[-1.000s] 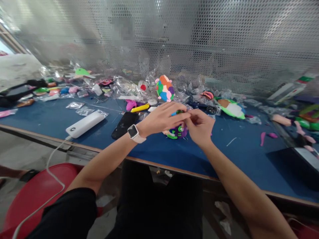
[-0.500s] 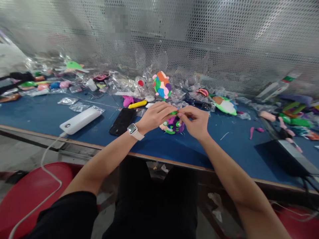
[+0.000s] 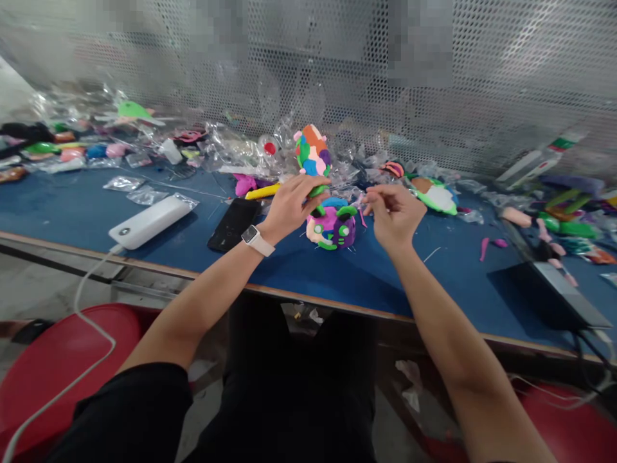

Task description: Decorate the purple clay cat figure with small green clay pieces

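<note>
A colourful clay animal head (image 3: 331,226) with green ears, green-rimmed eyes and thin whiskers sits on the blue table (image 3: 299,276). At its upper left, my left hand (image 3: 293,204) pinches a piece of green clay (image 3: 317,191). To the right of the head, my right hand (image 3: 395,215) hangs above the table with its fingers pinched together; whatever lies between the fingertips is too small to make out. Just behind the head stands a patchwork clay piece (image 3: 313,151) in orange, green, pink and blue.
A black phone (image 3: 234,225) and a white power bank (image 3: 152,222) with a cable lie to the left. Plastic wrappers (image 3: 231,151) and clay bits line the table's back. At right are a white and brown clay piece (image 3: 436,196) and a dark device (image 3: 554,299).
My hands have moved apart, the right one to the right and the left one slightly left with the green clay. The animal head shows more fully now. The view has shifted slightly.
</note>
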Demonstrator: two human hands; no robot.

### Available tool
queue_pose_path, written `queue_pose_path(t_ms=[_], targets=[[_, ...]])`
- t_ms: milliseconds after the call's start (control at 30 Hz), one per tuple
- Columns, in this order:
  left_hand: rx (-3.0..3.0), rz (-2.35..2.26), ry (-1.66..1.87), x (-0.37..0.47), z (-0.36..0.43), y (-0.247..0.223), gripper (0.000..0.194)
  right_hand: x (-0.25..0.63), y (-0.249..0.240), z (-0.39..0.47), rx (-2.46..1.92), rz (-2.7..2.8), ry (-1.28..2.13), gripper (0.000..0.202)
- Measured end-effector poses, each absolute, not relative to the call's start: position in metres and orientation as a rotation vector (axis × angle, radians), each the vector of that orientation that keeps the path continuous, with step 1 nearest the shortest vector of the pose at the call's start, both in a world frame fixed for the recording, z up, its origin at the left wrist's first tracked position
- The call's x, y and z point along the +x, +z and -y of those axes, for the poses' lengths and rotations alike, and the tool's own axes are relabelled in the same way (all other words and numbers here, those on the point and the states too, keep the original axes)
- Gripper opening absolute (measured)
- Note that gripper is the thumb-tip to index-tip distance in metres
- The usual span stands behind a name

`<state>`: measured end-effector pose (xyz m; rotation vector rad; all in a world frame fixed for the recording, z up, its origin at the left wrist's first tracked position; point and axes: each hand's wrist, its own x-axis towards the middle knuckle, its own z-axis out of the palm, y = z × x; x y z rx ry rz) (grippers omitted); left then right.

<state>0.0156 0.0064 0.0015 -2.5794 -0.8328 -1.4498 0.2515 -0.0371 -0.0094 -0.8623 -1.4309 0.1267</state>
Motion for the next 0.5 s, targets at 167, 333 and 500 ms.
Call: queue_pose_path(t_ms=[167, 333, 500], targets=[[-2.596, 0.721, -1.425, 0.022, -0.001, -0.001, 0.036, 0.231, -0.003, 0.059, -0.802, 1.598, 0.084, 0.009], [-2.614, 0.734, -1.385, 0.028, 0.003, 0.000, 0.031, 0.233, -0.001, 0.064, -0.807, 1.677, 0.039, 0.023], [-2.703, 0.744, -1.423, 0.030, 0.007, 0.001, 0.035, 0.233, -0.005, 0.059, -0.883, 1.627, 0.072, 0.014]])
